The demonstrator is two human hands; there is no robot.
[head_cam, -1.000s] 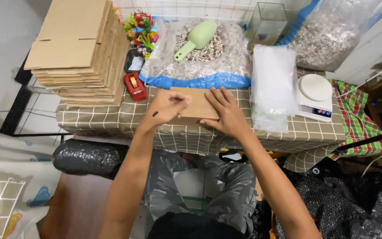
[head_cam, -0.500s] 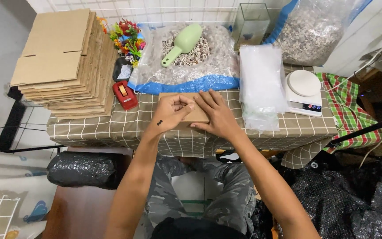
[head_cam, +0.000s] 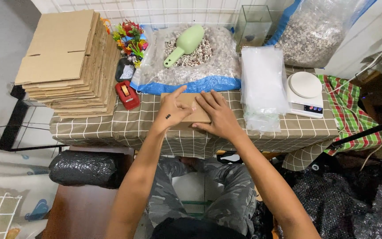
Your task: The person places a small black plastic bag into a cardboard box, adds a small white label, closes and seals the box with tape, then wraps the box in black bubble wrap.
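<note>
Centrally, a small cardboard box [head_cam: 190, 111] lies on the checked surface [head_cam: 111, 126], with the left hand [head_cam: 171, 110] and right hand [head_cam: 217, 116] pressed flat on its top, fingers extended and grasping nothing. Left of the box sit a red tape dispenser [head_cam: 127, 94] and a stack of flat cartons [head_cam: 69, 62]; right of it, clear plastic bags [head_cam: 264, 86] and a white scale [head_cam: 306, 88]. Beyond the box, a green scoop [head_cam: 184, 44] rests in an open sack of gravel [head_cam: 191, 66].

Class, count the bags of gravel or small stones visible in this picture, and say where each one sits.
2. One open gravel bag lies behind the hands, with a green scoop on it. The second gravel bag leans at the far right corner, partly cut off; others may be hidden.
</note>
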